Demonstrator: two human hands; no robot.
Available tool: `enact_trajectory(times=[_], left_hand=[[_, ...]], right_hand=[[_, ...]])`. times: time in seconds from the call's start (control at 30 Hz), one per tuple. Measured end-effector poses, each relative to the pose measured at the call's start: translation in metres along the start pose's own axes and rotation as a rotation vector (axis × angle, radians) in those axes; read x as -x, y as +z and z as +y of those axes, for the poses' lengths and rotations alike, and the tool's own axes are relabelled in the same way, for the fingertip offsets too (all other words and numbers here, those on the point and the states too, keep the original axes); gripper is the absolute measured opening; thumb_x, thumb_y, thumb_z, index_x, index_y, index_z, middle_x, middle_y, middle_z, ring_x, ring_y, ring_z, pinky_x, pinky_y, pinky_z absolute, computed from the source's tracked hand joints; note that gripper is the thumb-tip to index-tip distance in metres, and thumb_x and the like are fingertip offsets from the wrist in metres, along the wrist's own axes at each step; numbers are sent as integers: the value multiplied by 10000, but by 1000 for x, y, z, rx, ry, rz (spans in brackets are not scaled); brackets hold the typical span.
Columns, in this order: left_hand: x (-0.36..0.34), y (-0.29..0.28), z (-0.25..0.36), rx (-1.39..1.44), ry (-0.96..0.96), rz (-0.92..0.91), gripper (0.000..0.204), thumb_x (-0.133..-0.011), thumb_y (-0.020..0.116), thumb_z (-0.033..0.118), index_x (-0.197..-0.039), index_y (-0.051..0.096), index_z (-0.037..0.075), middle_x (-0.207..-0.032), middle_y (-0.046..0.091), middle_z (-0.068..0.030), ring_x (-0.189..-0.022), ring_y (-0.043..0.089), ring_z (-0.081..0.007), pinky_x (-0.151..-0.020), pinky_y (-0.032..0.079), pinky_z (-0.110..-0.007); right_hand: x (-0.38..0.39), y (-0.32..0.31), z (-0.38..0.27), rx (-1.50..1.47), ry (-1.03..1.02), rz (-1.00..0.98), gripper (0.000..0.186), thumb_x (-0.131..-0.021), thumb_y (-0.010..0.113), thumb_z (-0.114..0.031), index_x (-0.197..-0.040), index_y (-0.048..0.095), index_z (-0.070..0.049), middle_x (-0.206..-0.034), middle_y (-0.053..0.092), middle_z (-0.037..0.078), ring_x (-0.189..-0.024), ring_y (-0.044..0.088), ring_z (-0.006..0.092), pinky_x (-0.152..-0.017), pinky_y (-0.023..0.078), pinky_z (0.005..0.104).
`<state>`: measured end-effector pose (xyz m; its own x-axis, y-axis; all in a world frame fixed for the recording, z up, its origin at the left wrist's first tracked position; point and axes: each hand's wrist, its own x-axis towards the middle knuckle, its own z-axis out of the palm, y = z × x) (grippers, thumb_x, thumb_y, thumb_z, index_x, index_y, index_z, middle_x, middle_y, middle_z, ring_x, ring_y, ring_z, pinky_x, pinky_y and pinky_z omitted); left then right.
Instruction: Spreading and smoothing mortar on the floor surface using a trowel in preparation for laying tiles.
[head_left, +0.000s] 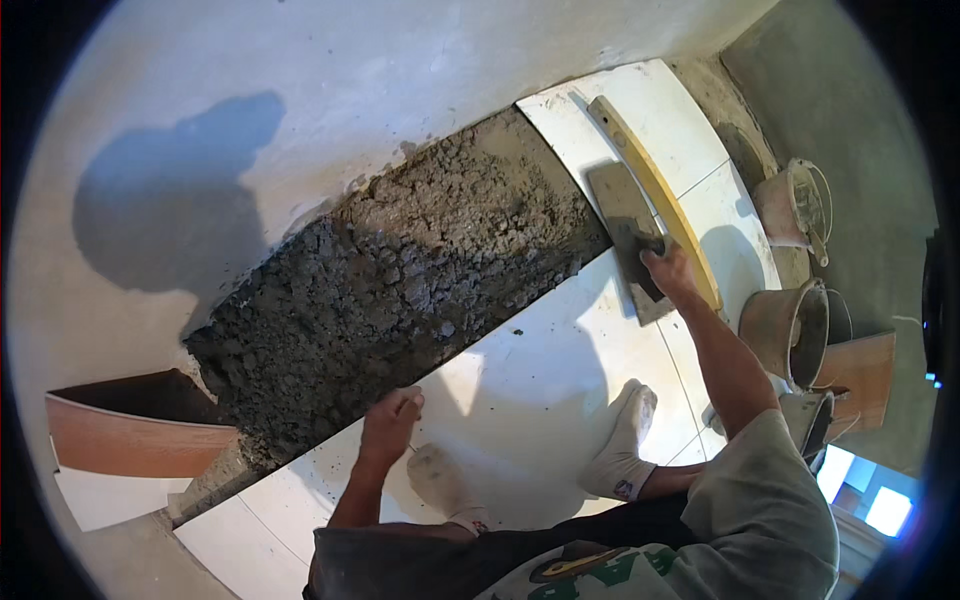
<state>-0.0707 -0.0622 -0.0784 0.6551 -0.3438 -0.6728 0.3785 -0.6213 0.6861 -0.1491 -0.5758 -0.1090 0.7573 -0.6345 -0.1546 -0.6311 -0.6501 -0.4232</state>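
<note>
My right hand (668, 270) grips the dark handle of a flat steel trowel (618, 210), whose long blade rests on the white tiles beside a yellow straightedge (665, 200). My left hand (390, 430), fingers curled closed, is low at the near edge of a strip of rough, dark wet mortar (390, 280); whether anything is inside it I cannot make out. The mortar runs between the pale wall and the white floor tiles (530, 370). My socked feet stand on those tiles, either side of a shadow.
Along the right stand mortar-stained buckets (760, 335), (780, 205) and a brown board (865, 375). At the left a brown tile or panel (135, 440) stands on edge around a dark opening. The pale wall (420, 50) borders the mortar; a lit screen or opening glows at lower right.
</note>
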Motion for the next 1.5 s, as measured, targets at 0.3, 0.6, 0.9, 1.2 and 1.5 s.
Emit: enact_trajectory(times=[0.3,0.6,0.9,1.2,1.5], left_hand=[[28,-24,-18,128,-3,-36,331,-919,582,260,-1122,629,3,-913,686,-97,-772,651,-132,-704,501,-279],[41,-43,-40,342,-128,63,367,-933,556,301,-1158,606,15,-1003,679,-85,-797,638,-136,-685,493,-280],[34,-34,-18,287,-71,40,351,-944,532,288,-1146,606,11,-995,675,-83,-783,632,-129,-675,485,-274],[38,-23,-3,301,-57,103,374,-937,543,312,-1149,607,11,-988,673,-87,-768,631,-134,-670,482,-274],[23,-16,10,293,-54,79,361,-935,552,304,-1146,611,18,-965,678,-70,-769,637,-134,-662,478,-266]], right_hand=[[-51,67,-160,-272,192,-276,707,-848,537,-600,-1068,614,68,-932,649,273,-866,651,337,-779,491,416],[-12,121,-256,-164,-15,-373,692,-834,543,-569,-834,629,118,-726,639,270,-776,668,381,-711,515,441],[68,149,-328,-173,-60,-564,589,-875,519,-492,-1075,573,59,-1047,612,319,-971,638,380,-862,492,469],[72,146,-359,-99,-286,-993,535,-886,519,-461,-1069,575,39,-988,657,235,-932,650,372,-838,505,479],[15,105,-317,341,-353,-518,450,-912,512,-430,-1100,552,-22,-982,675,181,-925,665,328,-855,511,440]])
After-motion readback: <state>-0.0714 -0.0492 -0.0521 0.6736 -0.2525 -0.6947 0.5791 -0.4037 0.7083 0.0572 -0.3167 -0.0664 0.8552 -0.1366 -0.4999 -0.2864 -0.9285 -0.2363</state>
